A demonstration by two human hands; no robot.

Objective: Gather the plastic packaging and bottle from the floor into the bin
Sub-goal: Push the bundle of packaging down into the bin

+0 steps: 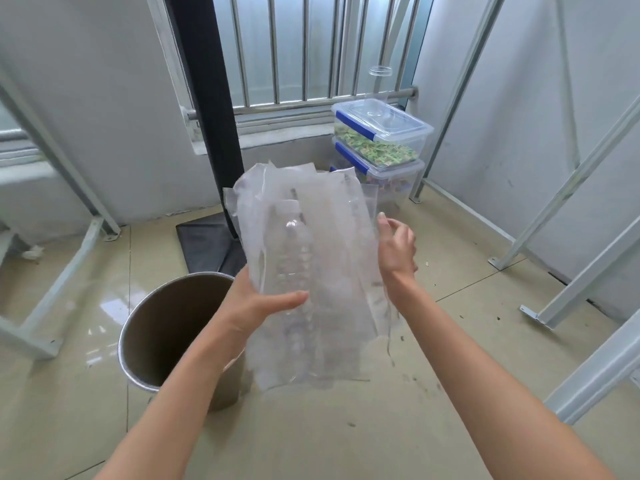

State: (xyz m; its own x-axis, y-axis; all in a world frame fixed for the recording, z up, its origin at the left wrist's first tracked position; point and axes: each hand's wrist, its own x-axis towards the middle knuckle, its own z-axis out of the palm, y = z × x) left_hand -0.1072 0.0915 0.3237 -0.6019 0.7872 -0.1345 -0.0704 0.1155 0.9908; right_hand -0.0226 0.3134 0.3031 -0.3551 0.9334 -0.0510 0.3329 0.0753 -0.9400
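Head view: my left hand (256,306) grips the plastic packaging (311,258) and bottle (294,271), standing upright; right hand (396,247) half-spread alongside; bin (138,327) down-left, nearer my left

I look down on a beige tiled floor (346,445), glossy and wet-looking at the left. Pale grey walls (104,98) close it in. Ahead, a barred metal railing (294,64) lets daylight through, with a black post (207,98) standing before it. Two stacked clear storage boxes (381,143) sit in the corner; white metal frames (571,271) lean along both sides.
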